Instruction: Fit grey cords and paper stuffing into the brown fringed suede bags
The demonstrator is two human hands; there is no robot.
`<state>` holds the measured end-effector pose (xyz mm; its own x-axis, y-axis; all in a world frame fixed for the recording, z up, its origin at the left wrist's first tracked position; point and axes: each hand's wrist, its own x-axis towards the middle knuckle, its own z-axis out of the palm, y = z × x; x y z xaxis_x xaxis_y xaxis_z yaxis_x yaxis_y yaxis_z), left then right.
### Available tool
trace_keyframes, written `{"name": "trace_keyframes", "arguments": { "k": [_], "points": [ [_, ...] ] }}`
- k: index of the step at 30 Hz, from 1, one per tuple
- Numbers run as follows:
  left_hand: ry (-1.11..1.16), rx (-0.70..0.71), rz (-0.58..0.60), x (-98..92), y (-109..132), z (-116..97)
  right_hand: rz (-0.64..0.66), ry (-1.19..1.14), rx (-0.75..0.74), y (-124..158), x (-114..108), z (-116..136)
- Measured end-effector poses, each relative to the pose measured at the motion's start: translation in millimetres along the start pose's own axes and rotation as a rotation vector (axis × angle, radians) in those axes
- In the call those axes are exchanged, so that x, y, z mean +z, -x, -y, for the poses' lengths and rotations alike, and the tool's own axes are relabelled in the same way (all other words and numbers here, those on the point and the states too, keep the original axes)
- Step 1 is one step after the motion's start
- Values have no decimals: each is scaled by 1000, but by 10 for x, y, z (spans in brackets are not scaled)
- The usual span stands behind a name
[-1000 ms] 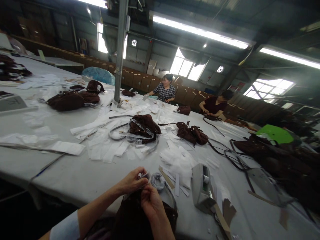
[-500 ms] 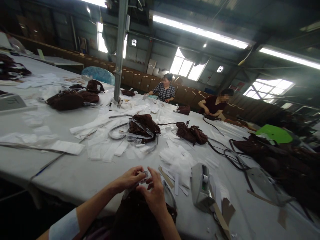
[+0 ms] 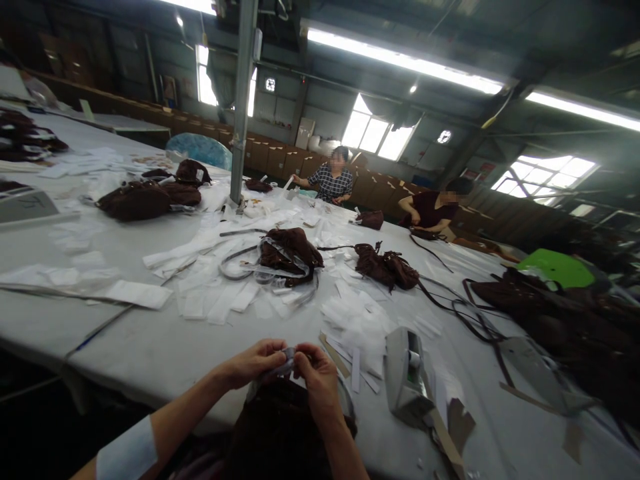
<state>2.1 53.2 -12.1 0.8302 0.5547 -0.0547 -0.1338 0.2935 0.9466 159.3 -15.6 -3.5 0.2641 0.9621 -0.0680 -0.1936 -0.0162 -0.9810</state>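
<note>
Brought right hand point(image 3: 316, 377) in from spread fingers to a pinch on the small grey piece point(image 3: 289, 358), also pinched by left hand point(image 3: 263, 361). Held just above the brown bag point(image 3: 270, 427), at the near edge of the table point(image 3: 165, 347). Open leftward; hemmed by white scraps point(image 3: 220, 307) ahead, tape dispenser point(image 3: 400, 377) rightward. Cannot read the mark on the grey box point(image 3: 30, 204).

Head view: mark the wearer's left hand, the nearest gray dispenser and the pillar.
Wearer's left hand point(image 3: 257, 362), head view: back of hand.
Nearest gray dispenser point(image 3: 400, 382), head view: casing.
Pillar point(image 3: 243, 100), head view: shaft.
</note>
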Motion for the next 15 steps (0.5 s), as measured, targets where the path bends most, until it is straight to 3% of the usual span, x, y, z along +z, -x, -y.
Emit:
{"name": "trace_keyframes", "arguments": {
  "k": [4, 7, 10, 15],
  "points": [
    [46, -30, -58, -32, -26, 103, 89, -32, 92, -41, -66, -30],
    [34, -66, -84, -29, -48, 79, 146, 243, -43, -43, -116, 141],
    [12, -104, -70, 2, -68, 18, 312, 506, -200, -21, -129, 382],
    [-35, -141, -37, 40, -77, 1, 507, 660, -267, 11, -125, 572]
  ]
}}
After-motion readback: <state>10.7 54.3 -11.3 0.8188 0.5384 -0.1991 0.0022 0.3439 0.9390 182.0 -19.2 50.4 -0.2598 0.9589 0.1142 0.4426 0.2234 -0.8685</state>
